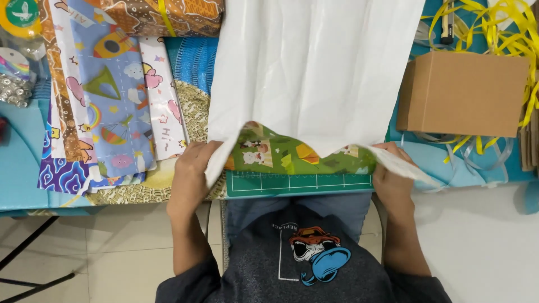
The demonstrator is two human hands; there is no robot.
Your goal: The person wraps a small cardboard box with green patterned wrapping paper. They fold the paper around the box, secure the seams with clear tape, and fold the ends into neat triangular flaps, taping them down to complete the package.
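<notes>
A table under a light blue cloth (22, 174) stands on a pale tiled floor (129, 247), with a stack of patterned wrapping sheets (106, 90) at ten o'clock and a green cutting mat (297, 182) at its near edge. The left hand (191, 168) pinches the lower left edge of a large sheet of wrapping paper (314, 67) – white back up, green printed face curling out at six o'clock – and the right hand (393, 174) grips its lower right corner. At two o'clock sits a closed brown cardboard box (463, 92) – contents hidden – among loose yellow ribbon (499, 25).
</notes>
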